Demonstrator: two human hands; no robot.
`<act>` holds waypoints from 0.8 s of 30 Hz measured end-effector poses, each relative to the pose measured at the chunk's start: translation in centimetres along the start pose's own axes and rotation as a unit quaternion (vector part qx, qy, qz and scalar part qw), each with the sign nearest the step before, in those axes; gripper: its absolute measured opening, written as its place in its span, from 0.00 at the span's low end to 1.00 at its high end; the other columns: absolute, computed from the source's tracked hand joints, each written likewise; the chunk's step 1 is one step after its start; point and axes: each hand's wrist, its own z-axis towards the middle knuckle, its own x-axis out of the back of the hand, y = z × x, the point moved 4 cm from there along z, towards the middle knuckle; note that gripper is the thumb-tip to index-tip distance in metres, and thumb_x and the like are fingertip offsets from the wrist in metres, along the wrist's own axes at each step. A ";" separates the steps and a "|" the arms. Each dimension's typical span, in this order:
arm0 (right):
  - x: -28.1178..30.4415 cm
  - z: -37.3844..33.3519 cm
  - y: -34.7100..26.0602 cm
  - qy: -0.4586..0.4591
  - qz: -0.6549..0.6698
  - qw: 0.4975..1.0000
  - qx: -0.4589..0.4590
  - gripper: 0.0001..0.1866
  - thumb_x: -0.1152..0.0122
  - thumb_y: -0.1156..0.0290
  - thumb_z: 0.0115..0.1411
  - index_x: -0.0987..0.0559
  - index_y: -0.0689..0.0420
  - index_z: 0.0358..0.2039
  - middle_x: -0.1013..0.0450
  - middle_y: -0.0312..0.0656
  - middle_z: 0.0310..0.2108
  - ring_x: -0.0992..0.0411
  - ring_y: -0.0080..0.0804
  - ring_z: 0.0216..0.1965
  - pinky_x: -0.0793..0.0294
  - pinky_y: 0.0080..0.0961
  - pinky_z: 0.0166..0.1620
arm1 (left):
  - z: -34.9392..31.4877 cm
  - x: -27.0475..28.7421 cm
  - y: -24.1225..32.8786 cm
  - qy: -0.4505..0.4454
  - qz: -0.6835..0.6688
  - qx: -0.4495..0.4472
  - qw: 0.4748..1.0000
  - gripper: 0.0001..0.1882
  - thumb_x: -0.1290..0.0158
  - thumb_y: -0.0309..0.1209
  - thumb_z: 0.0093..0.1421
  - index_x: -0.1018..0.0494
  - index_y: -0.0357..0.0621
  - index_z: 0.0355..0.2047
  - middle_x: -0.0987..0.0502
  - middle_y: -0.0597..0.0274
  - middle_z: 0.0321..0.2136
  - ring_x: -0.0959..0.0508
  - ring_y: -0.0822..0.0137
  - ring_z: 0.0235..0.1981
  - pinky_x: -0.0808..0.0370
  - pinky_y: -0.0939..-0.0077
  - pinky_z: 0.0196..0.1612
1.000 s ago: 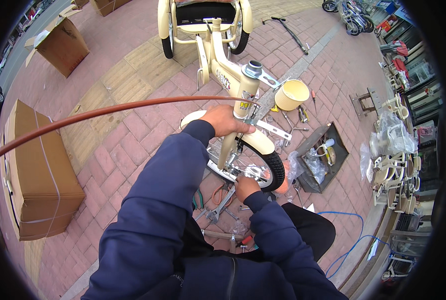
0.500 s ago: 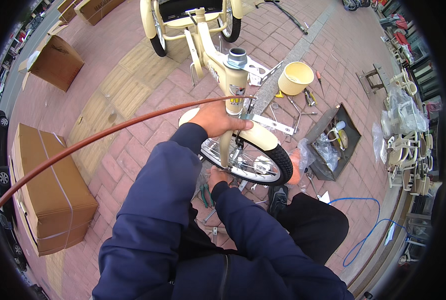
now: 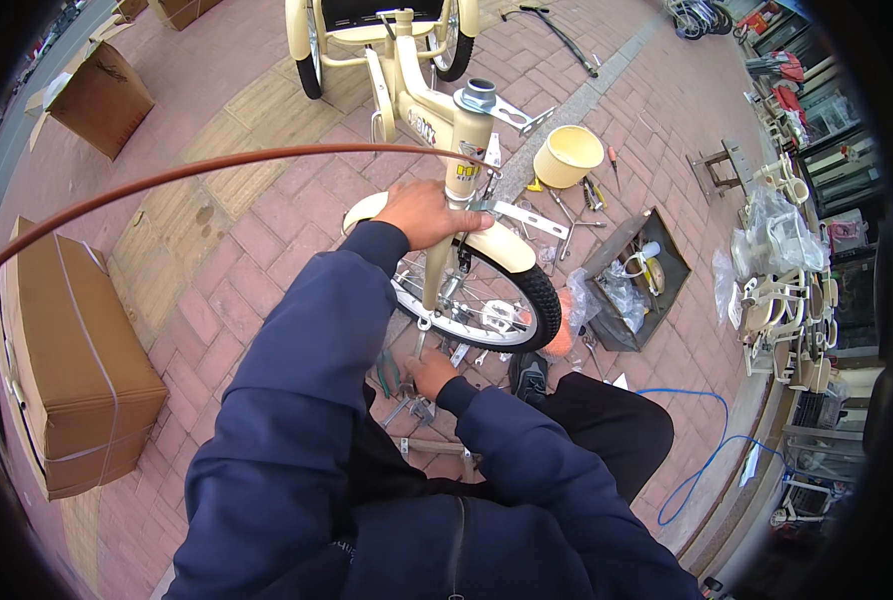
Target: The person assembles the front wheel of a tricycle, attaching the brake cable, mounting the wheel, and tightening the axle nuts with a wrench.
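Front wheel (image 3: 469, 302) between left hand (image 3: 422, 212) (around fork (image 3: 436, 272)) and right hand (image 3: 433, 374), around wrench (image 3: 421, 342)

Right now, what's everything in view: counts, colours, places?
tricycle: one, cream, top centre
front wheel: one, black tyre, centre
cable: one, brown, left to centre
bucket: one, pale yellow, beside tricycle
screwdriver: one, red-handled, beside bucket
metal box: one, dark, right of wheel
cardboard boxes: at least four, brown, left
cord: one, blue, lower right
pliers: one pair, green-handled, below wheel
parts: several, cream, far right
long tool: one, black, top
loose tools: several, mixed, near bucket
wrench: one, silver, at fork foot
left fingers: one set, navy-sleeved, on fork top
right fingers: one set, navy-sleeved, around wrench
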 end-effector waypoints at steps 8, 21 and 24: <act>8.3 -2.3 4.0 0.031 -0.199 0.968 -0.148 0.14 0.49 0.63 0.64 0.23 0.61 0.35 0.23 0.57 0.30 0.23 0.57 0.35 0.24 0.49 0.39 | -5.1 -0.4 1.4 0.055 0.032 0.218 0.974 0.39 0.43 0.61 0.52 0.22 0.31 0.43 0.22 0.39 0.45 0.22 0.48 0.48 0.25 0.59 0.50; 11.2 3.1 -1.9 0.034 -0.368 0.916 -0.156 0.11 0.45 0.67 0.58 0.14 0.49 0.31 0.18 0.38 0.33 0.19 0.38 0.36 0.22 0.36 0.36 | -4.2 -9.7 -4.9 0.164 -0.341 0.081 0.922 0.15 0.40 0.32 0.46 0.22 0.33 0.31 0.20 0.45 0.29 0.21 0.47 0.33 0.26 0.61 0.39; 10.5 4.0 -2.3 0.012 -0.396 0.898 -0.190 0.11 0.46 0.67 0.58 0.14 0.49 0.31 0.18 0.37 0.32 0.19 0.38 0.35 0.22 0.35 0.34 | -4.4 -10.1 -4.9 0.185 -0.307 0.038 0.933 0.14 0.41 0.29 0.46 0.23 0.33 0.32 0.21 0.46 0.31 0.21 0.49 0.33 0.26 0.62 0.39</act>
